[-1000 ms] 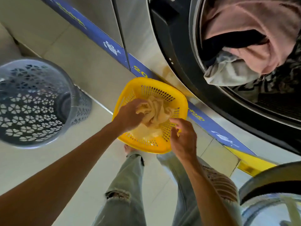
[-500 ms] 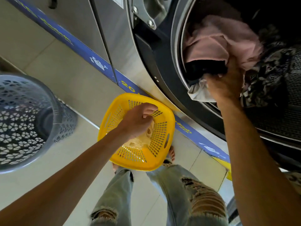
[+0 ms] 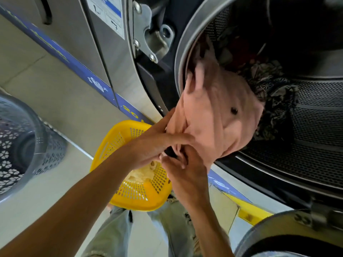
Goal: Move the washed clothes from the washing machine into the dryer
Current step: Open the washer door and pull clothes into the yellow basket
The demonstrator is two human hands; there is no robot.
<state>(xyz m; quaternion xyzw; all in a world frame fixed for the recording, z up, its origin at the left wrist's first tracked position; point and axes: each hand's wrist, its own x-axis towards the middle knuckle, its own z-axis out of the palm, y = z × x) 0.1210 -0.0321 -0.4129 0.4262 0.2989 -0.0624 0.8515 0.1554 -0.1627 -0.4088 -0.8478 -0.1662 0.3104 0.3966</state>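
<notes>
A pink garment [image 3: 219, 112] hangs halfway out of the washing machine's steel drum [image 3: 315, 127], stretched over the door rim. My left hand [image 3: 154, 143] grips its lower edge from the left. My right hand [image 3: 185, 171] holds the same bunched edge from below, along with a bit of dark cloth. More dark patterned clothes [image 3: 272, 93] lie inside the drum behind it. Directly under my hands sits a yellow basket [image 3: 137, 193] on the floor, holding a cream-coloured cloth [image 3: 143, 174].
A grey perforated laundry basket [image 3: 22, 145] stands on the floor at the left. The machine's open round door [image 3: 289, 236] juts out at the bottom right. A blue strip [image 3: 74, 60] runs along the machines' base. My legs in torn jeans [image 3: 115, 234] are below.
My right hand has pulled the pink garment out of the drum toward the basket. My left hand has left the cream cloth in the basket and risen to grip the pink garment.
</notes>
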